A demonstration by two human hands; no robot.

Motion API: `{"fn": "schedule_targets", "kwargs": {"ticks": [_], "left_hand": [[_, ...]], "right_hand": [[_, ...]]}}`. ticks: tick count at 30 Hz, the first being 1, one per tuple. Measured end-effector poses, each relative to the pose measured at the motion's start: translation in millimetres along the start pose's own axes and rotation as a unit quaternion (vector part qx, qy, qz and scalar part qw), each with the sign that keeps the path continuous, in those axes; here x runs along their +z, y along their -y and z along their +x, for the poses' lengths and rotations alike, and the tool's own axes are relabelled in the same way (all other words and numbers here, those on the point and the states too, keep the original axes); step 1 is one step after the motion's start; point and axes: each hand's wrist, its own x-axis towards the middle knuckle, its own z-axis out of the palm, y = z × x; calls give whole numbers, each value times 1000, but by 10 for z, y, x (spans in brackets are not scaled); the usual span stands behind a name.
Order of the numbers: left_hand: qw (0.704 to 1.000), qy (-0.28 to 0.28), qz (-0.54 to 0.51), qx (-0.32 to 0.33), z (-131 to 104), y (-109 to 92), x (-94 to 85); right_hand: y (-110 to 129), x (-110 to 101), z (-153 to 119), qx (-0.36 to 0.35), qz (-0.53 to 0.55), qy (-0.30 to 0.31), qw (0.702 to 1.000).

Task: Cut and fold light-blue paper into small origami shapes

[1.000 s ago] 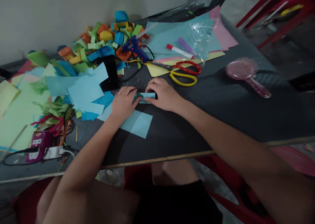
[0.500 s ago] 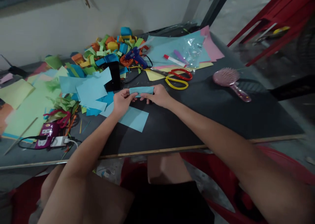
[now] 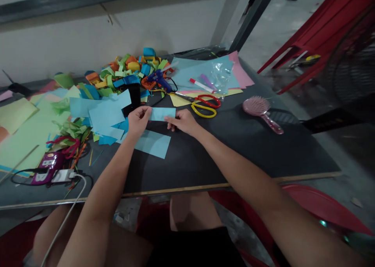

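Head view shows the left hand and the right hand, whose fingers pinch both ends of one folded-looking light-blue paper, over the counter, behind its front edge.

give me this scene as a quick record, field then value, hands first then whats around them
left hand: pinches slip's left end
right hand: holds slip's right part, thumb on its face
slip: light blue, between both hands
sheet: light blue, on table, nearer the person than slip
scissors: red and yellow handles, beyond right hand
glue gun: blue, beside coloured paper pile
brush: pink, right of scissors, bristles up
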Motion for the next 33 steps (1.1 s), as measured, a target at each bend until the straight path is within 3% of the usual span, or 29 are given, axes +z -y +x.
{"fn": "schedule_targets", "kwargs": {"ticks": [3, 7, 9, 14, 24, 30, 33], "left_hand": [[1000, 24, -3, -6, -24, -9, -38], [987, 144, 62, -16, -30, -52, -39], [979, 175, 104, -23, -61, -114, -21], [988, 127, 78, -36, -199, -265, 55], [988, 132, 84, -18, -219, -143, 136], [992, 101, 27, -66, -188, -139, 113], [990, 116, -11, -85, -165, -120, 66]], "right_hand": [[-6, -3, 5, -22, -43, -23, 999], [0, -9, -11, -2, -19, -25, 1000], [20, -1, -22, 1, 4, -32, 999], [90, 68, -49, -17, 86, -54, 995], [40, 83, -41, -21, 38, -77, 996], [67, 95, -65, 19, 77, -39, 996], [72, 92, -89, 17, 93, -8, 995]]}}
